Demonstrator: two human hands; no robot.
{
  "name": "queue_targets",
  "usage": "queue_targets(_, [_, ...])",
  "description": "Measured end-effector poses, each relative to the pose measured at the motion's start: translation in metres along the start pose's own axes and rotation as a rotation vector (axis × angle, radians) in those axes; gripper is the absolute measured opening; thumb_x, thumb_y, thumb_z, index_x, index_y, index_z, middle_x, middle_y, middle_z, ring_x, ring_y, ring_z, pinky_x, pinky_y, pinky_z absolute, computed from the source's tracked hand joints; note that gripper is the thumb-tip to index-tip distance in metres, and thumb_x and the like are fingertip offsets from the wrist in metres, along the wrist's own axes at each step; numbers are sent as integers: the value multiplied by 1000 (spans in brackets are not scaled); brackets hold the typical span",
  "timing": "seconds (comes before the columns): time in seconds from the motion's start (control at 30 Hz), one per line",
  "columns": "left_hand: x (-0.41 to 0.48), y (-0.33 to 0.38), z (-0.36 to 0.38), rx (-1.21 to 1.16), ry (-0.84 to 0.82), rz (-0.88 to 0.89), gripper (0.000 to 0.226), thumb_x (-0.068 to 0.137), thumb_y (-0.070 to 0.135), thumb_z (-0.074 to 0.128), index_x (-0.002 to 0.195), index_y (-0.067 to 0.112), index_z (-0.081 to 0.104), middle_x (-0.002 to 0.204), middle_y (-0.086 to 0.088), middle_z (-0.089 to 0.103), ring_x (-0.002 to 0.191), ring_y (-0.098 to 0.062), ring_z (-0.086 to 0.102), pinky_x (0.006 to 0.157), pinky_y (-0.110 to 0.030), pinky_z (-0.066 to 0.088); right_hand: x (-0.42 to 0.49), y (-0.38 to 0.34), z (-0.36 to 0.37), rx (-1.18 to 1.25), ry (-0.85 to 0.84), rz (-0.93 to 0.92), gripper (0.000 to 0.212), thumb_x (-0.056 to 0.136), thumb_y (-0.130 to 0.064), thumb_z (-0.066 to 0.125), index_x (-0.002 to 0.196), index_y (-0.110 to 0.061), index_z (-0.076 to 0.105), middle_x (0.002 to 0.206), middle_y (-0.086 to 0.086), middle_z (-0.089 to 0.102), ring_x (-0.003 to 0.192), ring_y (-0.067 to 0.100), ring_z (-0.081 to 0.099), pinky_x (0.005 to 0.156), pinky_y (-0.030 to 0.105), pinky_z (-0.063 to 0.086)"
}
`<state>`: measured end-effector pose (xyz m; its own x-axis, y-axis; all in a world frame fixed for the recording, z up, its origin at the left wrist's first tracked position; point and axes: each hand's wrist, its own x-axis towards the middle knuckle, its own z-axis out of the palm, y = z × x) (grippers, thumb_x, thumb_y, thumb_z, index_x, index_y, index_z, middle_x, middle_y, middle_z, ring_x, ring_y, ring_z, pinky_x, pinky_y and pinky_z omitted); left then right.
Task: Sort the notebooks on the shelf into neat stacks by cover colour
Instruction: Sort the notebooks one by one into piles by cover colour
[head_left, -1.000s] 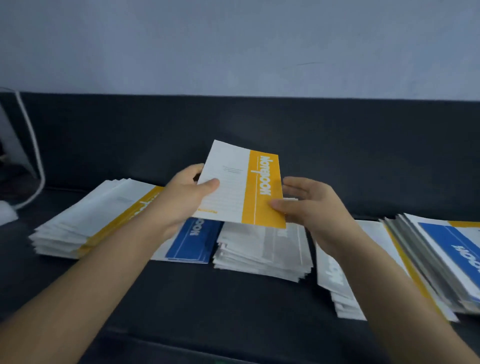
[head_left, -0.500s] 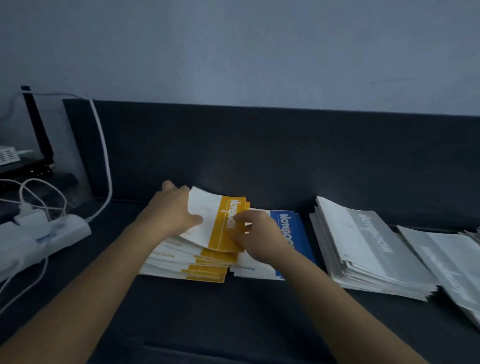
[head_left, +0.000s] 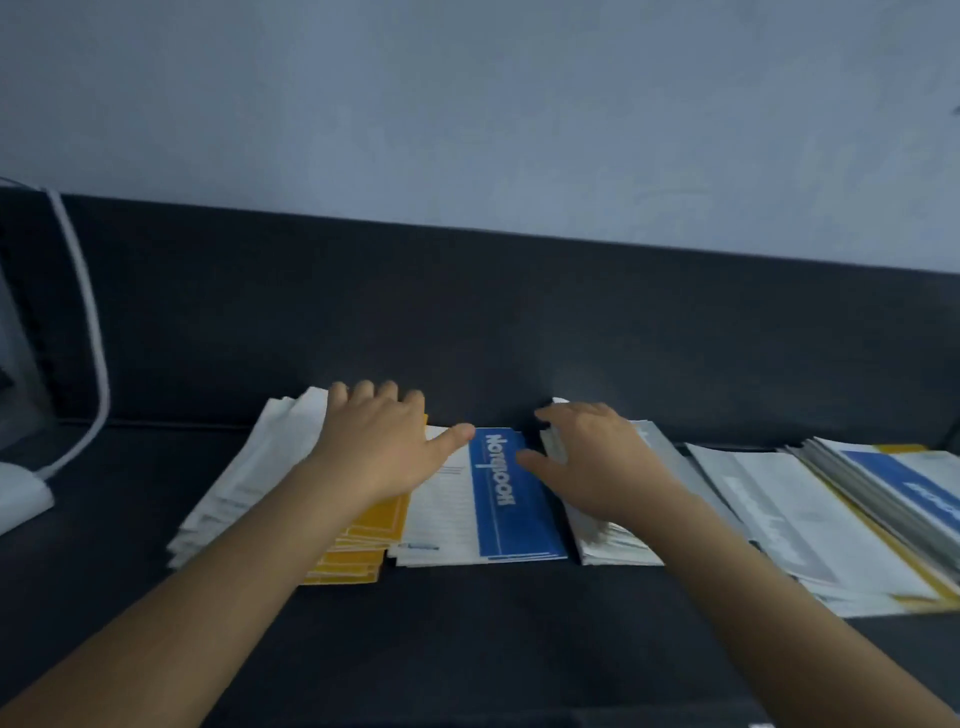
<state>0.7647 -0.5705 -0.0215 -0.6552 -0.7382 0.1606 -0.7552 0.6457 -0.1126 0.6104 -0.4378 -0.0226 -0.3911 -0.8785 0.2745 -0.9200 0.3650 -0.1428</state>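
Notebooks are seen in the head view lying in piles along the dark shelf (head_left: 467, 649). The left hand (head_left: 374, 447) is laid flat, fingers straight, on the yellow stack (head_left: 363, 540), its thumb reaching the blue stack (head_left: 514, 499) just beside; nothing is grasped. The right hand (head_left: 597, 462) is spread, released, over the grey stack (head_left: 618, 540). Since the yellow stack is fanned and stepped, a sideways press is likely to slide covers onto the blue ones. The mixed heap (head_left: 831, 519) could be knocked by the right forearm.
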Motion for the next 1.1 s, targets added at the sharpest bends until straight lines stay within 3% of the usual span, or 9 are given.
queue_targets(0.27, [5, 171, -17, -58, 83, 273, 81, 87, 77, 14, 132, 18, 47, 136, -3, 50, 127, -25, 41, 105, -42, 25, -63, 166, -37, -75, -25, 318, 61, 89, -55, 51, 138, -20, 45, 139, -3, 50, 127, 21, 44, 102, 33, 39])
queue_targets(0.37, [5, 235, -14, -108, 9, 348, 79, 89, 75, 17, 131, 16, 48, 134, -4, 53, 127, -25, 41, 108, -44, 23, -83, 216, -47, -182, -139, 445, 55, 90, -61, 45, 106, -10, 59, 108, 3, 61, 109, 24, 54, 88, 33, 46])
queue_targets(0.43, [5, 271, -11, -147, -57, 364, 76, 90, 75, 19, 125, 15, 50, 125, -5, 59, 123, -26, 45, 109, -45, 21, -94, 238, -47, -220, -185, 465, 57, 89, -66, 40, 84, -12, 56, 91, 2, 53, 103, 24, 53, 82, 33, 44])
queue_targets(0.57, [5, 320, -11, -199, -183, 302, 69, 91, 73, 25, 120, 15, 50, 114, -6, 63, 118, -27, 49, 109, -46, 22, -105, 267, -32, -119, -214, 404, 69, 83, -74, 40, 99, -11, 64, 104, 3, 58, 104, 20, 52, 85, 30, 43])
queue_targets(0.7, [4, 336, -16, -306, -108, 206, 59, 87, 63, 50, 124, 17, 43, 84, 5, 58, 103, -23, 54, 99, -38, 29, -109, 276, -22, -1, -179, 360, 65, 79, -75, 46, 94, -13, 58, 95, -2, 50, 102, 19, 52, 84, 28, 41])
queue_targets(0.8, [3, 341, -16, -627, -109, 141, 76, 85, 42, 66, 145, 21, 24, 118, 5, 57, 112, -21, 53, 99, -33, 37, -110, 280, -21, 3, -178, 351, 66, 79, -75, 46, 102, -13, 58, 99, -2, 51, 107, 19, 51, 90, 31, 41])
queue_targets(0.9, [3, 336, -16, -1070, -113, 137, 85, 84, 4, 63, 152, 28, 18, 133, 11, 46, 95, -14, 55, 73, -20, 47, -104, 279, -24, 55, -165, 340, 75, 80, -74, 44, 120, -12, 56, 127, 2, 53, 125, 22, 44, 102, 35, 38])
queue_targets(0.97, [7, 317, -25, -1169, -19, 144, 81, 81, -4, 63, 149, 26, 30, 131, 11, 55, 93, -12, 61, 73, -20, 51, -97, 278, -31, 217, -88, 328, 93, 73, -79, 44, 138, -14, 43, 148, 4, 36, 135, 24, 35, 108, 41, 35])
queue_targets(1.1, [19, 249, -78, -1220, 134, 200, 54, 74, -8, 75, 119, 19, 63, 98, -1, 74, 79, -4, 70, 71, -21, 57, -76, 275, -59, 627, 232, 316, 116, 58, -72, 63, 152, -28, 12, 158, -4, 17, 142, 22, 25, 111, 47, 33])
